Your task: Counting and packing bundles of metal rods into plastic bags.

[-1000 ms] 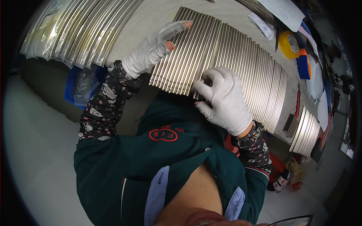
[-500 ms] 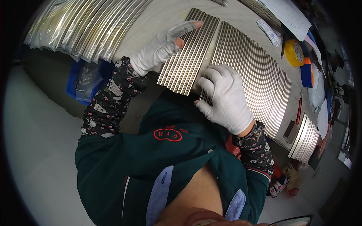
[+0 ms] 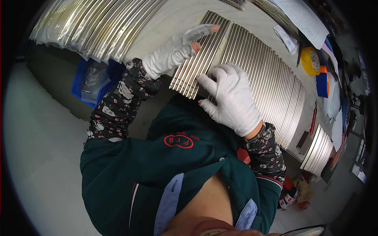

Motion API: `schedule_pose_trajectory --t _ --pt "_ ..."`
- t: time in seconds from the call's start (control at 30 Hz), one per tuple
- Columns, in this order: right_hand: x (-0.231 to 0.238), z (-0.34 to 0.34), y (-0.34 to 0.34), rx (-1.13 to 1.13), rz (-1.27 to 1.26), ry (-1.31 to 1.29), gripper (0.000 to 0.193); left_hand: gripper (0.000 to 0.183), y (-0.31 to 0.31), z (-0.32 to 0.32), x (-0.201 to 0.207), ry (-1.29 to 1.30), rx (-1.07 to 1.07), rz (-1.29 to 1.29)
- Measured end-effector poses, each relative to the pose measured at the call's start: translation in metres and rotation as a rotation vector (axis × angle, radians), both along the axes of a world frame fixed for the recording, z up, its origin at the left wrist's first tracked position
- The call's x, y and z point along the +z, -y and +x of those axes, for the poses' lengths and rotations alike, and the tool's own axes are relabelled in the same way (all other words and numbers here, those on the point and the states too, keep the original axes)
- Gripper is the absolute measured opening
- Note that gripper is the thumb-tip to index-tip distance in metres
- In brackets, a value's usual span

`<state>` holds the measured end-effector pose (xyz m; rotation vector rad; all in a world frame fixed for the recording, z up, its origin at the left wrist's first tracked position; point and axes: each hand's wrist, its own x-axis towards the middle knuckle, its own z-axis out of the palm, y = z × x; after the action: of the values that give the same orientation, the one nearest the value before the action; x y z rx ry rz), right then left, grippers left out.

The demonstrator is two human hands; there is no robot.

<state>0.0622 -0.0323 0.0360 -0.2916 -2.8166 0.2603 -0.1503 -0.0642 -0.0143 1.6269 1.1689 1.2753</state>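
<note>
**Gloved hands on a row of metal strips**

Both hands wear white gloves and rest on the same spread of thin, shiny metal strips laid side by side on a pale worktable [image 3: 177, 19]. Taking that spread as the landmark: the right hand [image 3: 232, 98] lies palm down on its near edge, fingers curled with the tips pressing on the strips of the wide batch [image 3: 271, 90]; it grips nothing that can be seen. The left hand [image 3: 177, 49] lies flatter, just left of the right one, fingers stretched along a narrower bundle of strips [image 3: 199, 59] that sits slightly apart from the wide batch, with a thin dark gap between them. Its fingertips are bare where the glove ends, and the hand is open, pressing rather than clasping.

Nearest the camera is the person's dark green jacket [image 3: 157, 165] with patterned sleeve covers [image 3: 118, 98] on both forearms. Left of the strips, below the table edge, hangs a blue bag [image 3: 92, 80]. Further left and beyond, long curved metal strips in clear wrapping [image 3: 98, 23] lie across the table. Right of the spread stand a yellow tape roll [image 3: 310, 61] and a blue object [image 3: 322, 84]; papers [image 3: 303, 15] lie beyond. Low on the right, another stack of strips [image 3: 317, 151] sits apart.
</note>
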Motion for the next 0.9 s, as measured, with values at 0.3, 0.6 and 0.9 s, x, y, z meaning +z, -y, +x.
schedule_pose_trajectory --t 0.3,0.6,0.9 --pt "-0.002 -0.01 0.0 0.039 -0.027 -0.035 0.042 0.09 0.0 -0.001 -0.007 -0.02 0.025 0.097" --pt "-0.002 -0.02 -0.002 0.12 -0.031 0.0 0.043 0.086 -0.001 -0.005 -0.01 -0.062 0.035 0.131" --pt "0.001 -0.027 0.002 0.05 -0.017 0.033 0.044 0.098 -0.001 -0.002 0.002 0.027 0.002 0.018"
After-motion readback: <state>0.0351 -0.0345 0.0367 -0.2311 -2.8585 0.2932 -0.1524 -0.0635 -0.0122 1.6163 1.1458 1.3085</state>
